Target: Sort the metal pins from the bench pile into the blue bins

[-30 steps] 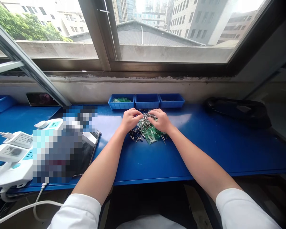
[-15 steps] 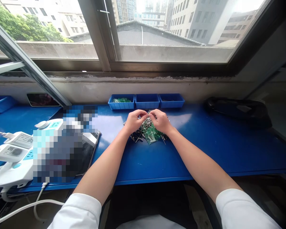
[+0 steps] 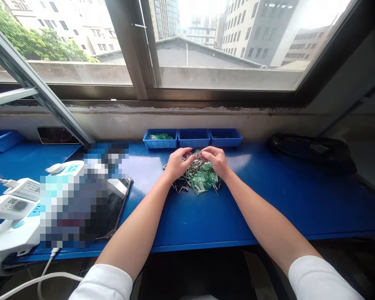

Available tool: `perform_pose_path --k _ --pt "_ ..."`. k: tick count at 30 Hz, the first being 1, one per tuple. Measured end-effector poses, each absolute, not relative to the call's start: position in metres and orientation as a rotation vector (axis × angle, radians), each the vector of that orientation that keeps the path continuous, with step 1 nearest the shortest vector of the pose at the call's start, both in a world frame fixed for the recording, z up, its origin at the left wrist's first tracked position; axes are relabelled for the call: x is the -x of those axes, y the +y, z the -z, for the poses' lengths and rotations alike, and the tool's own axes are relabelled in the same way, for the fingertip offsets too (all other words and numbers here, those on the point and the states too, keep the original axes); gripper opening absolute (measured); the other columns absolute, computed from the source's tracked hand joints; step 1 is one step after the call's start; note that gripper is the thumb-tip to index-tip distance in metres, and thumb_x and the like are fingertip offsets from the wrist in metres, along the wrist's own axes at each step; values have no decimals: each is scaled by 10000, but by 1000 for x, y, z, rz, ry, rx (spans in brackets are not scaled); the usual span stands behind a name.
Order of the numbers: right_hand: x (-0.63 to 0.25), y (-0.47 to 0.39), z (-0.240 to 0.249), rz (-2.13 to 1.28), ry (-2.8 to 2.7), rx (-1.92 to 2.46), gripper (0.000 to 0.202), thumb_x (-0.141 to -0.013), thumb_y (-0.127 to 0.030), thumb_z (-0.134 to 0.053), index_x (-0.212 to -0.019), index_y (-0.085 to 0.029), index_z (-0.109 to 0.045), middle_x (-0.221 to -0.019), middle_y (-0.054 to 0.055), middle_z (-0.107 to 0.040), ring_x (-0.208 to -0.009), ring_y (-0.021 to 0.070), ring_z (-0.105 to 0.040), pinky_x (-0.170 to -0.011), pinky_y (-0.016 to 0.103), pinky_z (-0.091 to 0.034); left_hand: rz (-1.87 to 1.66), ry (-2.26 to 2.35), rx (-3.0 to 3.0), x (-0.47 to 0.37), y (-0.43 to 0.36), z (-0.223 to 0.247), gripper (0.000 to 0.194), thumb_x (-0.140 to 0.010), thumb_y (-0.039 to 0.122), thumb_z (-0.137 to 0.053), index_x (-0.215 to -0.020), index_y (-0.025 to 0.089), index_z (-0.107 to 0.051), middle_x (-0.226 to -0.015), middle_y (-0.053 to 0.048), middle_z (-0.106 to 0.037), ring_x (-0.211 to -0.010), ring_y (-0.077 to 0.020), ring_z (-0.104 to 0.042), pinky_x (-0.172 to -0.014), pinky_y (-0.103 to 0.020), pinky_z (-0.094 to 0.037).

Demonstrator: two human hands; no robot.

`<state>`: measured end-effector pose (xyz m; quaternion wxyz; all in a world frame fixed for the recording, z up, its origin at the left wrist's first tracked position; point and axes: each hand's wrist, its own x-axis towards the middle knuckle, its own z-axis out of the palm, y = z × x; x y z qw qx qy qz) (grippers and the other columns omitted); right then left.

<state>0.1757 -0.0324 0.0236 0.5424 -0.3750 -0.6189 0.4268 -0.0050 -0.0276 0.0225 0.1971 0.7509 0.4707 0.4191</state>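
A heap of thin metal pins (image 3: 193,166) lies on the blue table, with small green-and-clear packets (image 3: 202,181) on its near side. Over the left part of the heap is my left hand (image 3: 178,162), its thumb and forefinger apart with a gap between the tips. My right hand (image 3: 216,160) is at the heap's right side, thumb and fingertips close together; whatever they hold is too small to make out. The two hands do not touch.
Behind the heap stand three blue bins: the left bin (image 3: 161,144) holds green packets, then a middle bin (image 3: 194,144) and a right bin (image 3: 225,143) with a few dark pieces. A white power strip (image 3: 14,235) lies left, a black case (image 3: 312,153) right.
My hands have moved apart from each other, and the left thumb and forefinger have opened. The whole view has shifted slightly, so the table appears lower.
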Motion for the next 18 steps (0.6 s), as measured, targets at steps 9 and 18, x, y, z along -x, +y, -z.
perform_pose_path --k 9,18 --pt "-196 -14 -15 -749 -1530 1086 261 -743 -360 -615 -938 -202 -687 -924 42 -693 -883 208 -611 -807 343 -481 -1162 1720 -1976 24 -17 -25 252 -797 304 -557 -972 154 -659 -959 -70 -677 -853 -193 -614 -840 -328 -490" --pt "-195 -14 -13 -754 -1511 1085 285 -734 -369 -603 -953 -203 -676 -942 48 -700 -887 213 -617 -802 350 -493 -1021 1783 -2061 26 -16 -21 226 -789 313 -527 -902 186 -677 -970 -66 -667 -909 -215 -613 -868 -336 -479"
